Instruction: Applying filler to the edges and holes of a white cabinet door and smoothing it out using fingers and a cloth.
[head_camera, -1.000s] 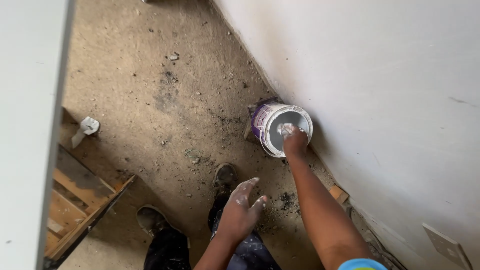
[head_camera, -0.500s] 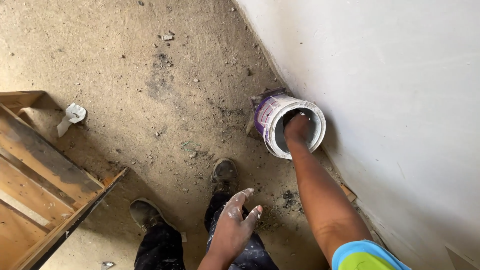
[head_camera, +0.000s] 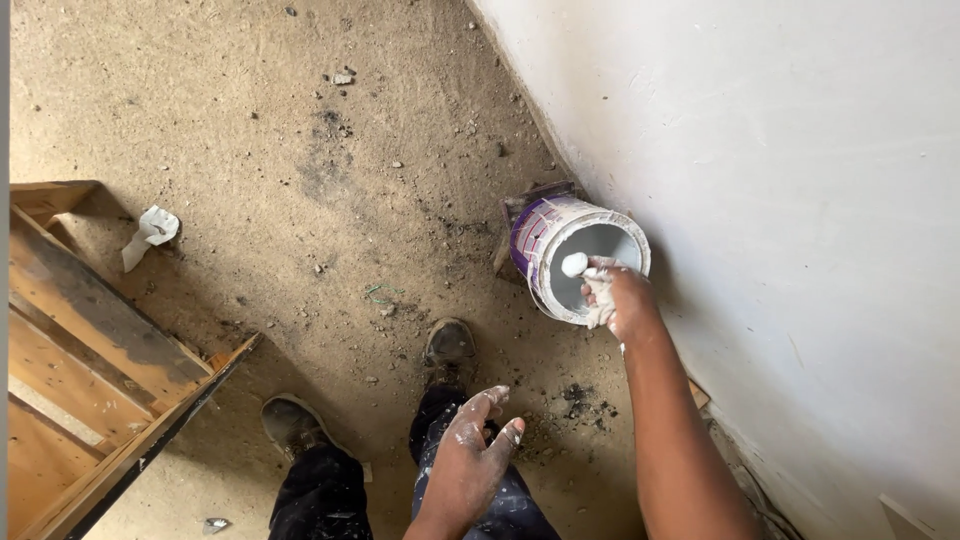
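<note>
White paste coats both hands. Head view: right hand (head_camera: 618, 298) over the round purple-labelled paint can (head_camera: 578, 258) on the dirt floor (head_camera: 300, 150) at the white wall (head_camera: 800, 200), grip pinching a white lump (head_camera: 574, 264). Left hand (head_camera: 470, 460) at 6 o'clock, fingers spread, empty. Wooden frame (head_camera: 90, 350) at 8 o'clock.

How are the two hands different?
The right hand reaches over the bucket and pinches a white lump; the left hand holds nothing. The right hand's fingers are curled together, while the left hand's are spread open. The right hand is by the wall; the left hangs above the legs. Both are smeared with white stuff.
</note>
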